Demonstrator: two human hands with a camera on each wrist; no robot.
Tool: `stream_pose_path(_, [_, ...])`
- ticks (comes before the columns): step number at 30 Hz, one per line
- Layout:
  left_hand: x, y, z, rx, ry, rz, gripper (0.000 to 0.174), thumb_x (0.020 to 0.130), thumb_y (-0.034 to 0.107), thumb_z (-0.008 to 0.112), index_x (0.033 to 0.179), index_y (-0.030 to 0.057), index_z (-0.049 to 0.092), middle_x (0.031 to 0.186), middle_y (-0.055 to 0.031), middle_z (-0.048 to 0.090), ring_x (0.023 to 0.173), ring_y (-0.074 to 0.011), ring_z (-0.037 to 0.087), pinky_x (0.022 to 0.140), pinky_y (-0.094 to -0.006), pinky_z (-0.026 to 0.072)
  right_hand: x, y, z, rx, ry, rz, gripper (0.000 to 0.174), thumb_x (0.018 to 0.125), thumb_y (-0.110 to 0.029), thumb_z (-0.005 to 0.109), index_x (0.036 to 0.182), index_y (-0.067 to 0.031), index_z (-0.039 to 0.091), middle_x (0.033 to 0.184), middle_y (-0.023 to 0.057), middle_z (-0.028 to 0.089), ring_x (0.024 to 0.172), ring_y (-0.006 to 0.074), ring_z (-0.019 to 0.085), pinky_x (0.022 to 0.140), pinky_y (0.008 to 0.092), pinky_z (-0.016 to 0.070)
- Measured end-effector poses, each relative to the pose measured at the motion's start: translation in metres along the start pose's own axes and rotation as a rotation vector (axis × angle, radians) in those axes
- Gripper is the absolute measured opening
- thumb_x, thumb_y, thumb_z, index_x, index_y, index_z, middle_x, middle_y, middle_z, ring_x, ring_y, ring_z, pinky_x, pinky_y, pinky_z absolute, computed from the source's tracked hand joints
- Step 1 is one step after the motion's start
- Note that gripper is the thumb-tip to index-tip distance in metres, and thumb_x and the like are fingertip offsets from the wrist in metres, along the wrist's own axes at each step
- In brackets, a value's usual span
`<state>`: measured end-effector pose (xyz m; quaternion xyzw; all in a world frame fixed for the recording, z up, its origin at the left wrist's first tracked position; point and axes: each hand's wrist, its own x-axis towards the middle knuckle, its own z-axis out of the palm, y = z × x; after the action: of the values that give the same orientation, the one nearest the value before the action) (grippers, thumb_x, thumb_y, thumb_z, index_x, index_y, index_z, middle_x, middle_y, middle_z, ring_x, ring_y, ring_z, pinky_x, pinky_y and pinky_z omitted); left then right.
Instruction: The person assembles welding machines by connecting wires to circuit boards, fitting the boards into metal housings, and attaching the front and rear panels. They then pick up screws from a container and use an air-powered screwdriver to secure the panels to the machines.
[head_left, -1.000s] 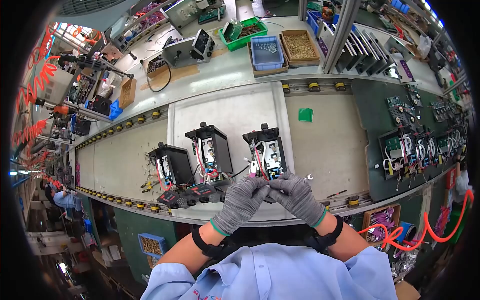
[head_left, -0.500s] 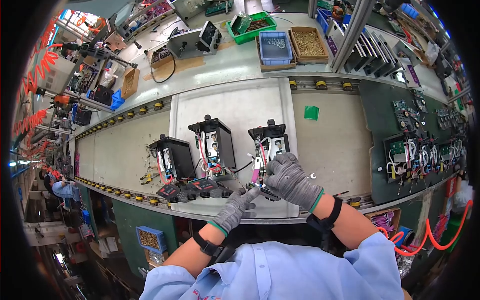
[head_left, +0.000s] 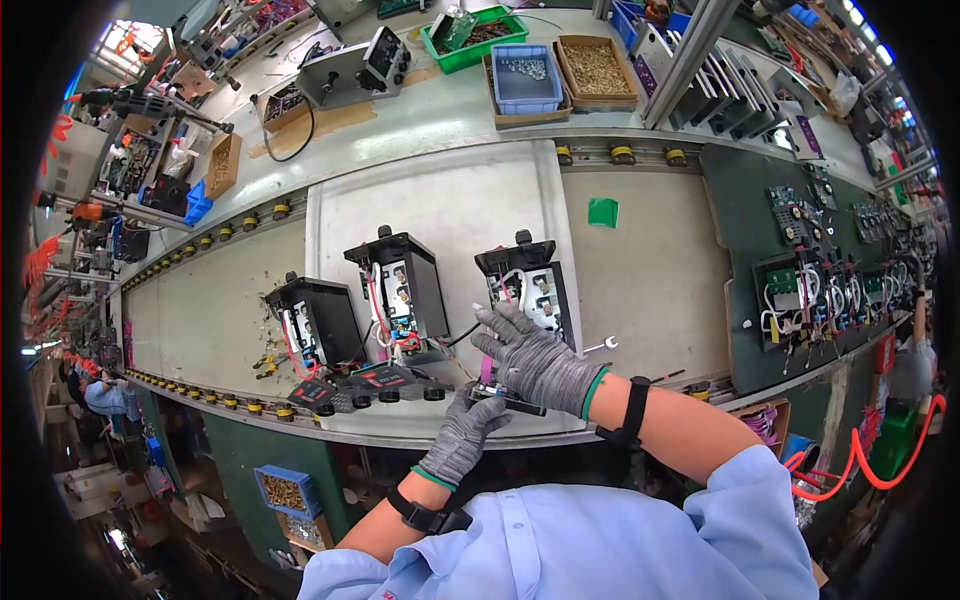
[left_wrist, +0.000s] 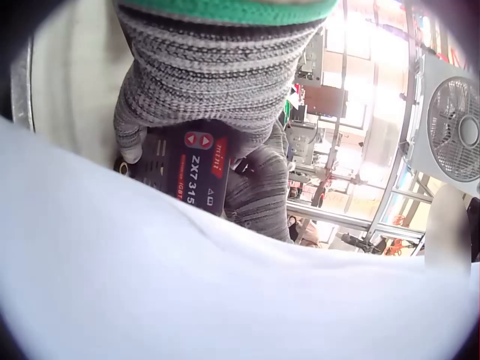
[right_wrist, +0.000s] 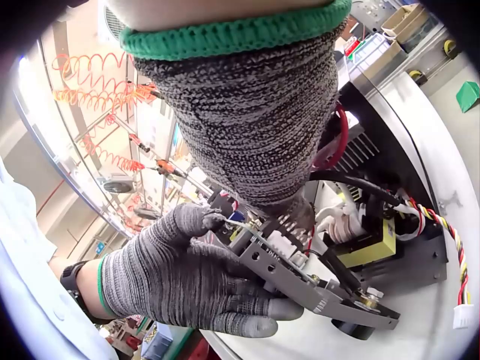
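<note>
Front panel [left_wrist: 191,169]: dark, printed, held tilted at the near end of the rightmost uncovered case [head_left: 545,290], close to the front edge of the surface [head_left: 450,200].
Left hand [head_left: 462,435]: its grip pinches the panel, thumb at one edge, fingers underneath.
Right hand [head_left: 545,365]: lies over the near end of the case, just above the panel; its fingertips are hidden in the right wrist view, so I cannot tell whether its grip pinches anything.
Purple tag [head_left: 487,370]: just above the left hand.
Room to the left: narrow, with the middle case [head_left: 425,290] near and a black cable [head_left: 462,335] crossing the gap.
Room behind: a wide stretch of surface reaches to the far rollers [head_left: 622,155].
Room to the right: a wrench [head_left: 603,344] lies just beside the right hand; a green card [head_left: 603,212] lies farther back.
Since a second ago: both hands' fingertips met before the case then; now the right hand reaches higher, the left stays low.
</note>
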<state>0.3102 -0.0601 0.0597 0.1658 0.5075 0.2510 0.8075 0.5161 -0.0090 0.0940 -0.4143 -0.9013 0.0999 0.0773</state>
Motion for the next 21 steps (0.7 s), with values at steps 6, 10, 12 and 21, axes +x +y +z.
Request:
stream_pose_path(6, [0.0, -0.004, -0.007, 0.006, -0.022, 0.002, 0.056, 0.09, 0.013, 0.076, 0.135, 0.0034, 0.045, 0.116, -0.006, 0.057, 0.101, -0.016, 0.061, 0.089, -0.0356, 0.0594, 0.007, -0.004, -0.002, -0.07, -0.046, -0.001, 0.037, 0.078, -0.028, 0.065, 0.108, -0.0075, 0.075, 0.137, 0.0088, 0.061, 0.148, 0.0373, 0.033, 0.124, 0.055, 0.0169])
stream_pose_path(10, [-0.003, -0.003, -0.008, 0.08, -0.045, 0.041, 0.049, 0.089, 0.018, 0.073, 0.13, 0.0061, 0.05, 0.12, -0.0061, 0.059, 0.109, -0.0193, 0.062, 0.092, -0.0383, 0.0585, 0.009, -0.004, -0.003, 0.027, -0.118, 0.012, 0.036, 0.078, -0.028, 0.066, 0.106, -0.0083, 0.076, 0.138, 0.0076, 0.06, 0.149, 0.037, 0.032, 0.125, 0.0559, 0.0143])
stream_pose_path(12, [-0.002, -0.004, -0.009, 0.074, -0.055, 0.047, 0.05, 0.089, 0.018, 0.074, 0.131, 0.0059, 0.049, 0.12, -0.0059, 0.058, 0.108, -0.019, 0.061, 0.092, -0.0375, 0.0587, 0.012, -0.007, -0.002, -0.026, -0.139, 0.037, 0.037, 0.08, -0.028, 0.065, 0.11, -0.0083, 0.075, 0.14, 0.0071, 0.058, 0.149, 0.0368, 0.031, 0.125, 0.0562, 0.0123])
stream_pose_path(21, [-0.003, -0.009, -0.015, 0.097, -0.074, 0.081, 0.066, 0.087, 0.02, 0.079, 0.139, 0.0038, 0.042, 0.117, -0.0059, 0.056, 0.103, -0.0173, 0.062, 0.09, -0.034, 0.0586, 0.025, -0.016, -0.004, -0.087, -0.26, 0.008, 0.046, 0.087, -0.027, 0.057, 0.125, -0.0035, 0.067, 0.142, 0.0177, 0.055, 0.148, 0.0369, 0.033, 0.126, 0.051, 0.0123])
